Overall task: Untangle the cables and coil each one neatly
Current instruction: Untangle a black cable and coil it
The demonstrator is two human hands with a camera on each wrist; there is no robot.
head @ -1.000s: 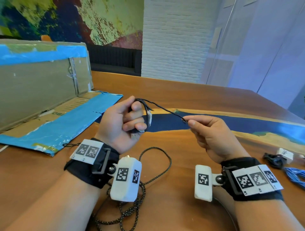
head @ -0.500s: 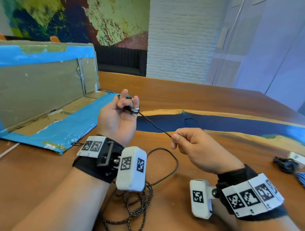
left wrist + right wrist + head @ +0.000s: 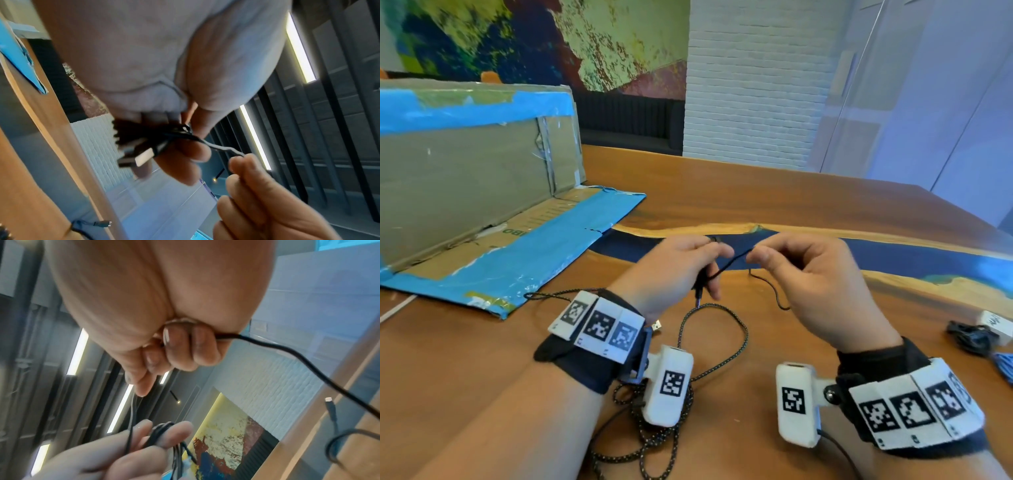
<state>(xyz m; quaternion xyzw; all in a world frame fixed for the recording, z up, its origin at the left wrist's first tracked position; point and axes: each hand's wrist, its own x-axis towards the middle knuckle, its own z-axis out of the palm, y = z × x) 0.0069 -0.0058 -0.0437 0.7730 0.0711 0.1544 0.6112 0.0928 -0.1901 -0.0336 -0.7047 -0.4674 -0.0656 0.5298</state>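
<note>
A thin black cable (image 3: 732, 263) runs taut between my two hands above the wooden table (image 3: 756, 192). My left hand (image 3: 714, 269) grips a small bundle of its coils, and the USB plug (image 3: 141, 156) sticks out of the bundle (image 3: 164, 134) in the left wrist view. My right hand (image 3: 756, 254) pinches the cable close to the left hand, fingers curled round the strand (image 3: 287, 356). The free tail (image 3: 774, 296) hangs down to the table. A black braided cable (image 3: 722, 346) lies in loose, tangled loops under my wrists.
An opened cardboard box with blue tape (image 3: 465, 192) lies at the left. At the right edge sit a black coiled bundle (image 3: 969, 337), a white adapter (image 3: 996, 325) and a blue cable (image 3: 1005, 370).
My left hand has turned palm down and lowered with the coil. The right hand has come up close to it, shortening the stretch of cable between them.
</note>
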